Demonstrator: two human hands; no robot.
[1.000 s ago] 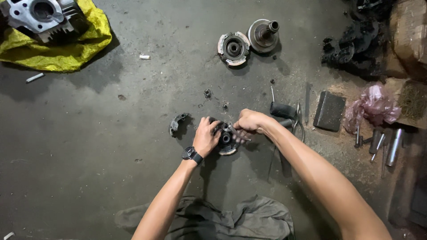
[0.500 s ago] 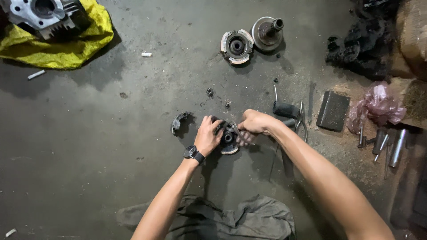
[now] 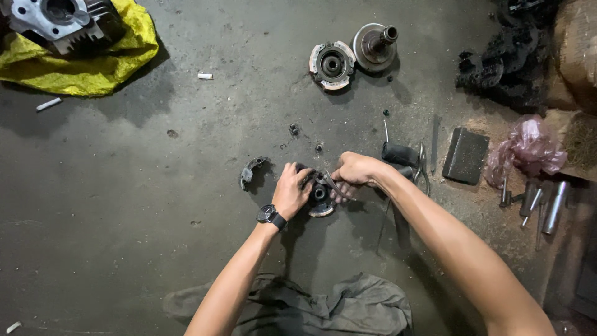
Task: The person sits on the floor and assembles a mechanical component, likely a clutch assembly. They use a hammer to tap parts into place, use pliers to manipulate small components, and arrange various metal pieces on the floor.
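Left hand [image 3: 291, 190] clamps the round metal clutch part [image 3: 319, 198] on the concrete floor [image 3: 155, 205] (mid-scene). Right hand [image 3: 354, 171] is closed around pliers [image 3: 331, 184] on the part's top; curved shoe piece [image 3: 250, 171] lies just left.

Round clutch part [image 3: 320, 198] mostly under both hands, tool type perhaps pliers.

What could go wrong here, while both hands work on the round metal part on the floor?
The tool in the right hand might slip off the round part and hit the left hand, which grips it closely. The small nuts lying loose on the dark floor could be lost or kicked away.
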